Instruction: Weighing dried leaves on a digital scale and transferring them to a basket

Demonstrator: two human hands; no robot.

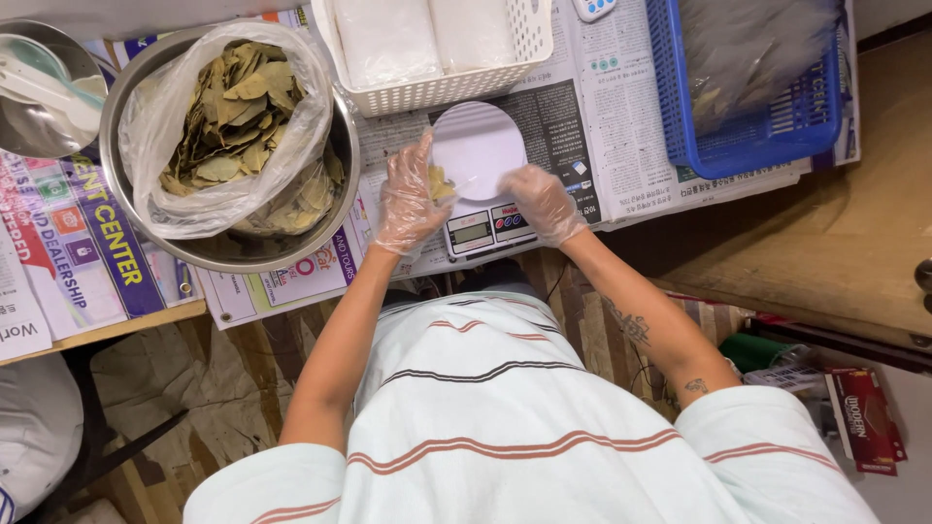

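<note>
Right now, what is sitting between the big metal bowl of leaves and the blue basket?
In the head view, a kitchen scale with a round white plate sits between the metal bowl and the blue basket, with both gloved hands at it. Behind it stands a white basket.

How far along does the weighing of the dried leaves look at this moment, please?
Done: the blue basket already holds filled clear bags. In hand: the left hand holds a few dried leaves at the scale, and the right hand touches its white platform. Left: the bag of leaves in the metal bowl is full.
</note>
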